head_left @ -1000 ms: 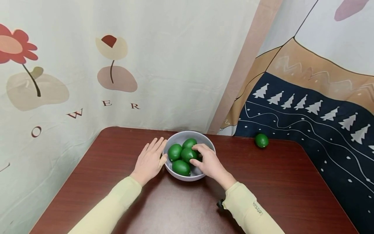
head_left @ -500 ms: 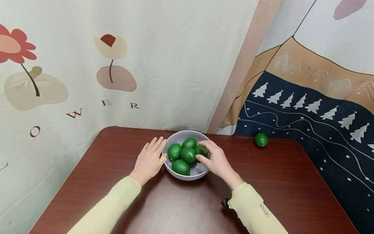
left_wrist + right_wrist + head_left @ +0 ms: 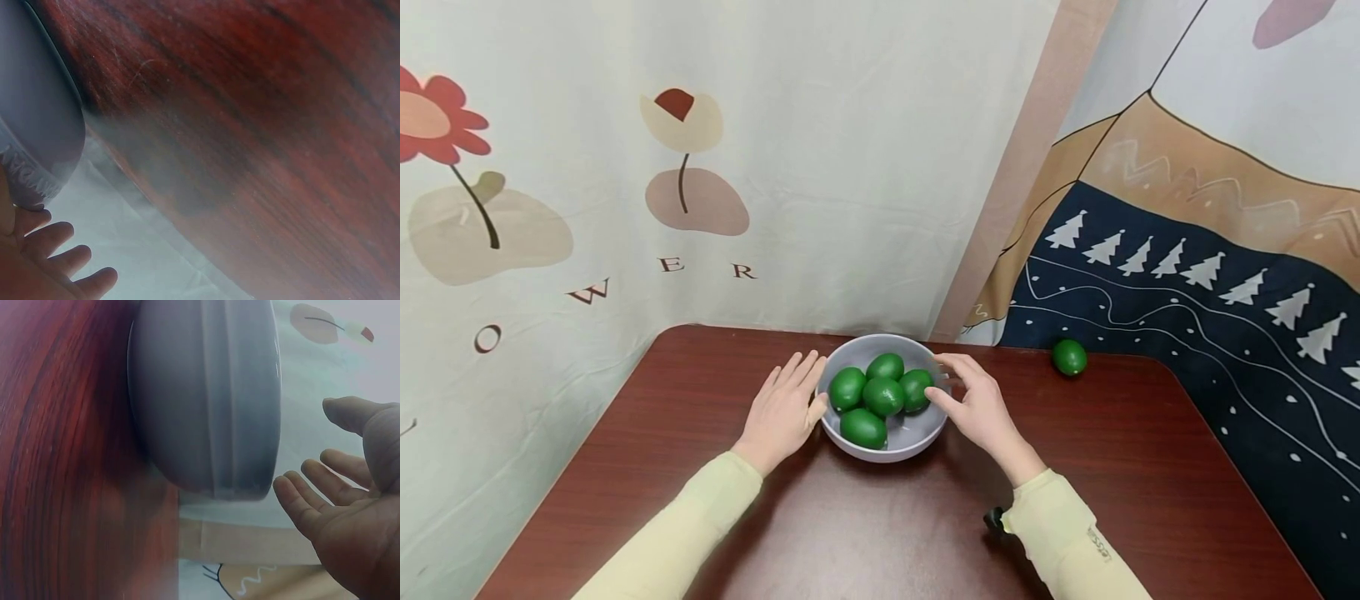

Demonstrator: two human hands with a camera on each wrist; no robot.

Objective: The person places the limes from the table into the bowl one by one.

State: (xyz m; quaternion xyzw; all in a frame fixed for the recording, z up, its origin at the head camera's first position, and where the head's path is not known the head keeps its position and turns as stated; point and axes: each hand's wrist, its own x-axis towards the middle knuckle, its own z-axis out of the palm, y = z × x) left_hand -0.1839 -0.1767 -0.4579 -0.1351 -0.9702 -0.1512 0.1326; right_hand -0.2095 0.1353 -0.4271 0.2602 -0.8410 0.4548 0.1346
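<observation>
A grey bowl (image 3: 917, 433) stands near the table's back edge with several green limes (image 3: 883, 397) lying in it. My left hand (image 3: 782, 410) is at the bowl's left side, its fingers straight and touching the rim; the left wrist view shows a fingertip against the bowl wall (image 3: 37, 94). Over the right rim hovers my right hand (image 3: 983, 410), fingers and thumb spread, with nothing in it. In the right wrist view that hand (image 3: 350, 525) is above the bowl's side (image 3: 181, 394). One more lime (image 3: 1069, 357) sits at the back right of the table.
The dark red wooden table (image 3: 842, 533) has rounded back corners. Behind it hangs a pale curtain (image 3: 850, 167) with printed flowers and letters. A dark blue cloth (image 3: 1112, 308) with white trees hangs at the right.
My right hand has let go of a lime, which now lies at the right inside the bowl, and has drawn back rightward to the rim. The left hand has stayed put.
</observation>
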